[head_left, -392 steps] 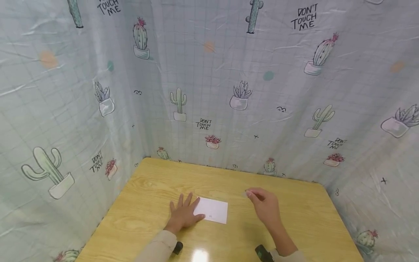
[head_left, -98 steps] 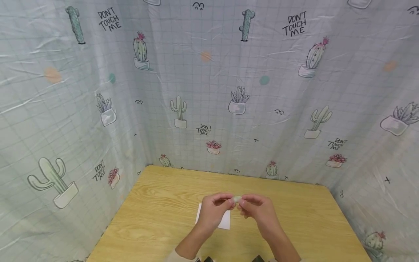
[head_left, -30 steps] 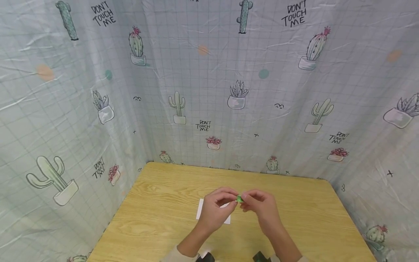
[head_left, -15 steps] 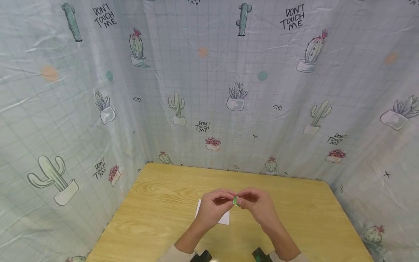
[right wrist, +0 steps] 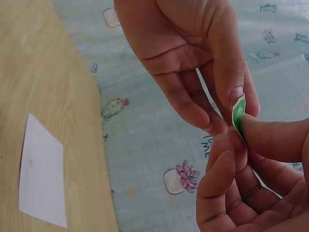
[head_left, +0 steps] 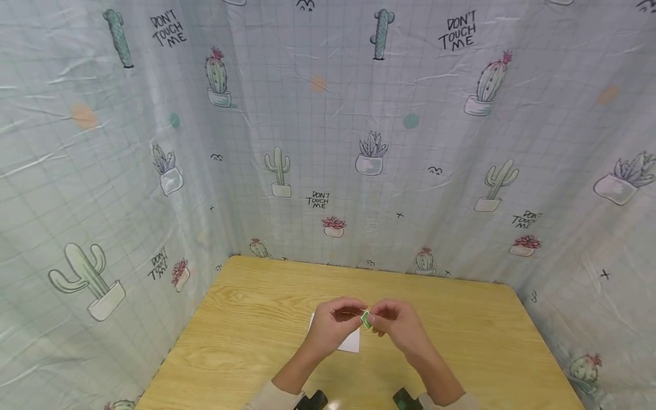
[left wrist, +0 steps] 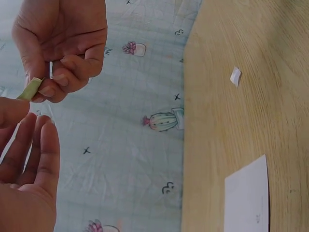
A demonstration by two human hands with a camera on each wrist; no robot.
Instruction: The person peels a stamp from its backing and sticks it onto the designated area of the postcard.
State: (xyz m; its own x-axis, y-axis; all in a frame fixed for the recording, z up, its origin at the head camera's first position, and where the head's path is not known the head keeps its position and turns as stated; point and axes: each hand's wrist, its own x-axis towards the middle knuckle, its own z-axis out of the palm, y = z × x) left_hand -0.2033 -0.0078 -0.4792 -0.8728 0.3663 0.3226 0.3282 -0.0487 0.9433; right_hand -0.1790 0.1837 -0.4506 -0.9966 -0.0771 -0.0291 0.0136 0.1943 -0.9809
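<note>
A small green sticker with a white border, much like a stamp (head_left: 366, 320), is held in the air between both hands. My left hand (head_left: 326, 332) pinches its left edge with thumb and fingertips. From the other side, my right hand (head_left: 404, 329) grips it, the thumb pressed over its green face. In the right wrist view the sticker (right wrist: 238, 114) is slightly bent, its lower part covered by the right thumb. Its pale green back (left wrist: 31, 90) shows in the left wrist view. Behind the left hand, a white paper rectangle (head_left: 351, 341) lies on the table, partly hidden.
The wooden table (head_left: 246, 307) ends at a curtain (head_left: 328, 142) printed with cacti, which hangs around the back and sides. A small white paper scrap (left wrist: 235, 76) lies on the table in the left wrist view. Black wrist cameras (head_left: 405, 398) sit near both cuffs.
Earlier, the left hand lay spread on the paper while the right held a small pale piece. Then both hands came together. Over the last second the green face has been turned and tilted.
</note>
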